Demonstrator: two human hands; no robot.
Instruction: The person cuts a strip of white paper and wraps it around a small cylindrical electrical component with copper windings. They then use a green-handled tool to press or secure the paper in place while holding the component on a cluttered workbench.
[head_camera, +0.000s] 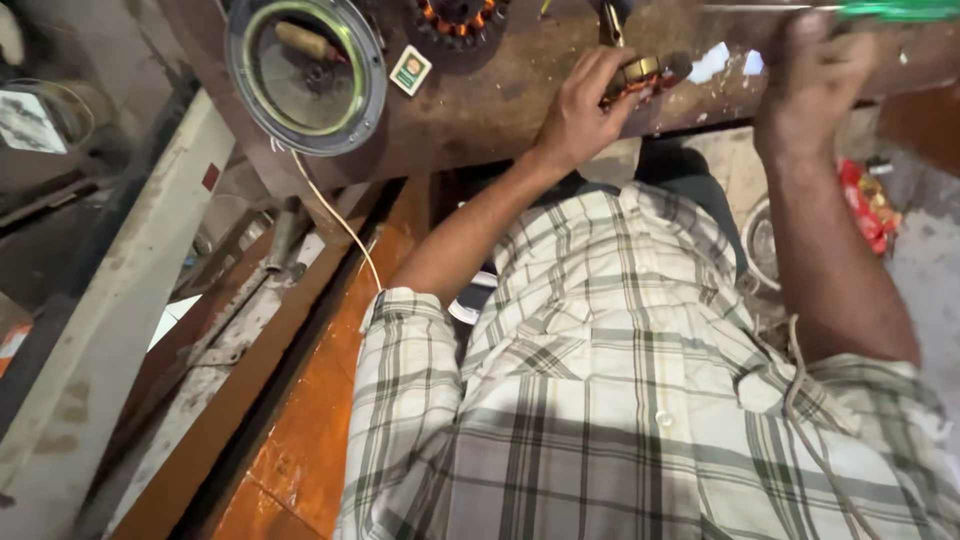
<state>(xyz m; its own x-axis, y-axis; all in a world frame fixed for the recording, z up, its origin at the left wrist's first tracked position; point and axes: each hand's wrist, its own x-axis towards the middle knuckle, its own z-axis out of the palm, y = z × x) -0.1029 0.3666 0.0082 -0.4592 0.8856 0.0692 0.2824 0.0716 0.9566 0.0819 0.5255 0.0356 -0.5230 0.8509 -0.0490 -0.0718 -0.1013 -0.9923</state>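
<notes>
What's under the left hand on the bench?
The left hand covers a small part with orange-copper windings and a brass-coloured piece on the brown workbench. Only its right edge shows; the rest is hidden under the fingers.

Short-sleeved checked shirt (620, 400), white with green-grey stripes, apparently buttoned; bare forearms.

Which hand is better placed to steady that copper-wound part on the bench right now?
Left. The left hand already rests on the copper-wound part at the bench edge. The right hand is off to the side, by a green-handled tool.
</notes>
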